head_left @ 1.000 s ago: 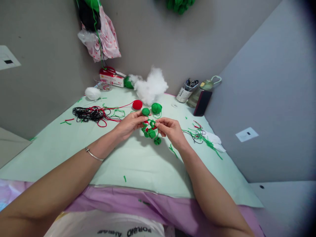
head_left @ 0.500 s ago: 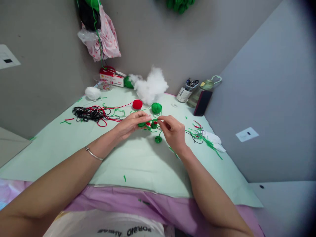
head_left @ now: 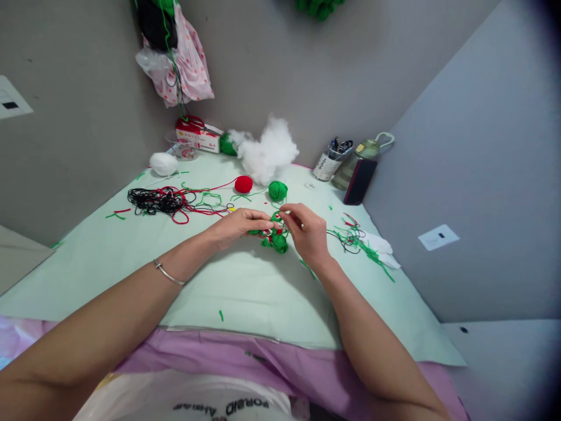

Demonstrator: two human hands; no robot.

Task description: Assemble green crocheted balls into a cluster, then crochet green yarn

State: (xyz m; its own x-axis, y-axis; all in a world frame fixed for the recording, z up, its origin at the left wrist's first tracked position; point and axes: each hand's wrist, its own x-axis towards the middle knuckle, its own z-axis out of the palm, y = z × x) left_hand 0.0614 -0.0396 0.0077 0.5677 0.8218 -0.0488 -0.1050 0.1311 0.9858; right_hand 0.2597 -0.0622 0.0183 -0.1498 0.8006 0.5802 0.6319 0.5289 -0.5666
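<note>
Your left hand (head_left: 236,225) and right hand (head_left: 307,231) meet over the pale green mat (head_left: 245,298), each pinching one side of a small crocheted cluster (head_left: 275,238) of green balls with red and white bits. The left thumb and fingertips close on its left end; the right fingers curl in and nip its upper right edge. The cluster sits low between both hands, at or just above the mat near the table's middle (whether it touches cannot be told). A thin bracelet (head_left: 168,273) circles the left wrist.

Just beyond the hands lie a green yarn ball (head_left: 277,190) and a red yarn ball (head_left: 243,184), with a heap of white stuffing (head_left: 269,149) behind them. To the left spreads a tangle of black, red and green yarn (head_left: 160,202); to the right, green yarn scraps (head_left: 359,242). At the back right stand a cup of tools (head_left: 326,165), a bottle (head_left: 357,158) and a dark case (head_left: 359,182)
</note>
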